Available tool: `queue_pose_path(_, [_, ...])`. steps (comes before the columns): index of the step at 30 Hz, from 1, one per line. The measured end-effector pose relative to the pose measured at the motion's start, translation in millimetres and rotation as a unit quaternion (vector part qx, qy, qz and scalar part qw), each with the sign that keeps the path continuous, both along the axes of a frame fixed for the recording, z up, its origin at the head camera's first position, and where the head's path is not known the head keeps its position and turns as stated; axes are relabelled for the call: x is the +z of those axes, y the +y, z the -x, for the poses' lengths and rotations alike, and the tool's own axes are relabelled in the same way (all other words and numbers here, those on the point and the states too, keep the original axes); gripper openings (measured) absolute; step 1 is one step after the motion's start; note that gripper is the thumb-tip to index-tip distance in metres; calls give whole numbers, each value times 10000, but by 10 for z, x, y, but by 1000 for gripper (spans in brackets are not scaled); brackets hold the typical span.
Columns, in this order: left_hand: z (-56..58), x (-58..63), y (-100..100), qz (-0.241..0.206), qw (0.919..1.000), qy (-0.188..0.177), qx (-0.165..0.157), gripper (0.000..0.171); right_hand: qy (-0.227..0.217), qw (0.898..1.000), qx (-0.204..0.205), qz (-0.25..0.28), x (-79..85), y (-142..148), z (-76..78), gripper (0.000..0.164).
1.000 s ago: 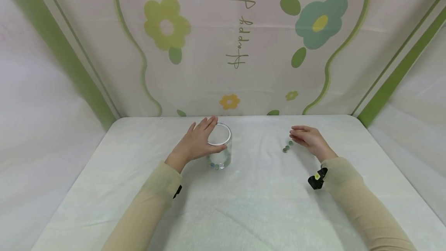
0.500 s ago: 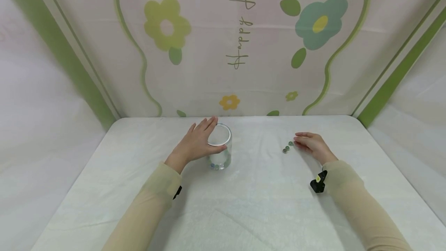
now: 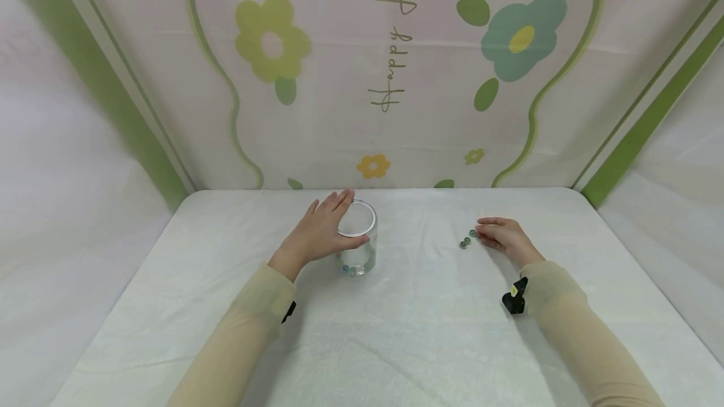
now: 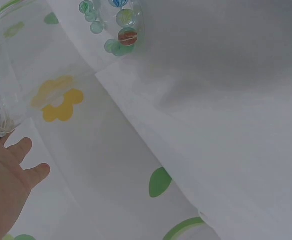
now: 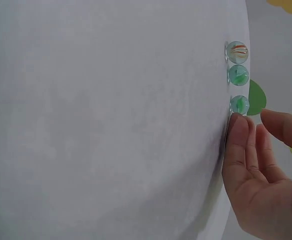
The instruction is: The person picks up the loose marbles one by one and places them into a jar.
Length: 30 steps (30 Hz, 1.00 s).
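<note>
My left hand (image 3: pixel 318 231) grips a clear glass jar (image 3: pixel 370 247) near its round rim, thumb on the near side and fingers on the far side. Several glass marbles (image 4: pixel 127 36) lie at the jar's bottom, green, blue and reddish. To the right, three marbles rest on the cloth in a slanting row: one with orange and white streaks (image 5: pixel 237 52), a green-swirled one (image 5: pixel 239 75) and another green one (image 5: pixel 240 105). My right hand (image 3: pixel 508 238) is beside the row, its fingertips right at the nearest green marble. In the right wrist view, the thumb stands apart from the fingers, with nothing between them.
A white cloth (image 3: pixel 396 338) covers the table, whose far edge meets a hanging curtain (image 3: pixel 334 112) printed with flowers. More pale curtain hangs along both sides. A black wrist camera (image 3: pixel 515 297) sits under the right sleeve.
My right hand has shifted slightly right and closer to me, its fingertips now lower beside the end marble. The left hand and jar stay put.
</note>
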<state>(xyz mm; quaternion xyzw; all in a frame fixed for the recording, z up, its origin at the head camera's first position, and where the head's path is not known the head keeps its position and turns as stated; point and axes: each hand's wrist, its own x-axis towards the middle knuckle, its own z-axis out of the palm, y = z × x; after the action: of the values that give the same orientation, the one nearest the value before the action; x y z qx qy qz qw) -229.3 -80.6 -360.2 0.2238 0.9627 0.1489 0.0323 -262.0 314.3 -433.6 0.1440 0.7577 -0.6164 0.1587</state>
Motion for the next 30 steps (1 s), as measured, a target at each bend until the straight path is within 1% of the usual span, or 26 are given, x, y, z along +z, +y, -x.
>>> queue_pose_path(6, [-1,-6,6,5,10000,18,-3,97,-17,9998,14,-173,-16,-19,-4,51])
queue_pose_path(16, [-1,-18,3,17,10000,23,-4,96,174,9984,70,-533,-45,-76,-3,50])
queue_pose_path(22, [2,-18,6,12,10000,15,4,97,241,9970,41,-735,-54,-98,12,47])
queue_pose_path(30, [15,-2,8,16,10000,83,-3,97,292,9965,72,-782,-43,-105,30,44])
